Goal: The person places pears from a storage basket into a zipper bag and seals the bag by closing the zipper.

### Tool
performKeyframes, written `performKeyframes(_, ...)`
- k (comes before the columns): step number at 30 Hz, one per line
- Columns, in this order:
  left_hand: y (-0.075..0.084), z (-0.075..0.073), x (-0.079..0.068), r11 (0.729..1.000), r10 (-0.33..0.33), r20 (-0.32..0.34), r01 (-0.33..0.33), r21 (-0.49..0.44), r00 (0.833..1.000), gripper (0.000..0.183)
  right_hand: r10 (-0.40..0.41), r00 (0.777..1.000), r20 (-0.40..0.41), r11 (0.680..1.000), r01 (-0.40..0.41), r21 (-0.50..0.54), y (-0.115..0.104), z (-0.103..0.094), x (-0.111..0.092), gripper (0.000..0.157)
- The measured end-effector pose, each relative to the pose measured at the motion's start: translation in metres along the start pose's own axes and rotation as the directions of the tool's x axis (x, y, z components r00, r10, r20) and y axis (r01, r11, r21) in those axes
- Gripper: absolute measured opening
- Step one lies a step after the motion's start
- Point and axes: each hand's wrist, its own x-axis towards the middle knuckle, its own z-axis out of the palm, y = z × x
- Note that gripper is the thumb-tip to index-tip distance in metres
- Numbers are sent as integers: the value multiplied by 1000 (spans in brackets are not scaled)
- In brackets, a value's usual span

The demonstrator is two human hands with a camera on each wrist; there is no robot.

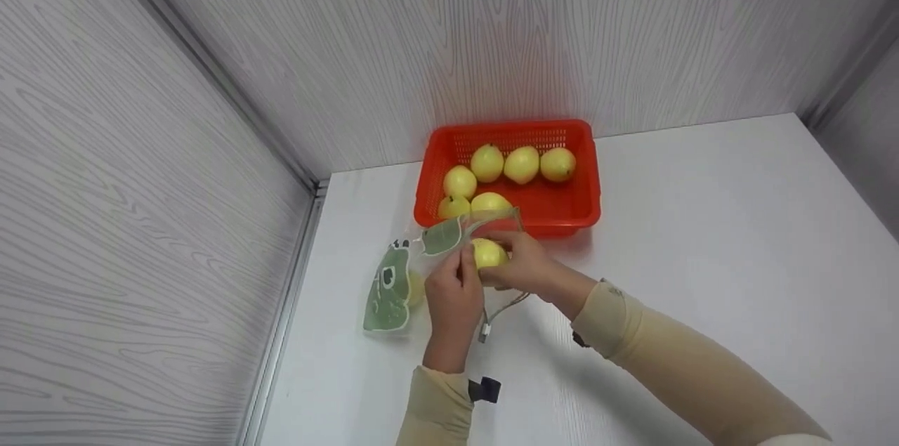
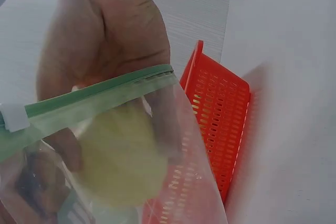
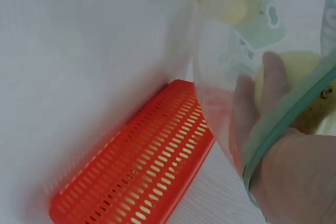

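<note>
A clear zip bag point(image 1: 442, 237) with a green printed pattern, green top strip and white slider point(image 2: 14, 117) spreads toward the left over the table. My left hand point(image 1: 455, 291) pinches the edge of its mouth. My right hand point(image 1: 523, 265) holds a yellow pear point(image 1: 489, 253) and reaches through the bag's opening; in the right wrist view its fingers point(image 3: 275, 80) curl about the pear behind the clear film. Another pear point(image 3: 229, 1) lies deeper in the bag, beside the green print. In the left wrist view, film partly blurs the held pear point(image 2: 121, 156).
Just beyond my hands, a red perforated basket point(image 1: 593, 193) stands against the back wall with several yellow pears point(image 1: 522, 165) in it. The bag's upper part overlaps the basket's front rim. A wall point(image 1: 175, 151) bounds the white table point(image 1: 702, 235) on the left.
</note>
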Motion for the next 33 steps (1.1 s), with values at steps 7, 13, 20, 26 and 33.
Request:
performKeyframes(7,-5,-3,1,1000,23,-46,-23,-4,999,29,-25,999,43,941,9,338,-7,6,-5,47)
performKeyframes(13,-7,-8,2,1000,-7,-54,7,9,999,20,-114,992,51,966,99,239,-13,-7,-5,46)
performKeyframes(20,-7,-10,1,999,-55,-54,54,-7,997,24,-127,991,38,990,124,59,-23,-23,-1,45)
performKeyframes(26,-10,-12,2,999,-50,-71,49,-24,996,21,-155,987,49,976,161,-149,-32,-36,3,35)
performKeyframes(33,-16,-13,0,1000,-11,-95,9,-29,995,18,-216,975,58,937,223,-270,-38,-52,12,17)
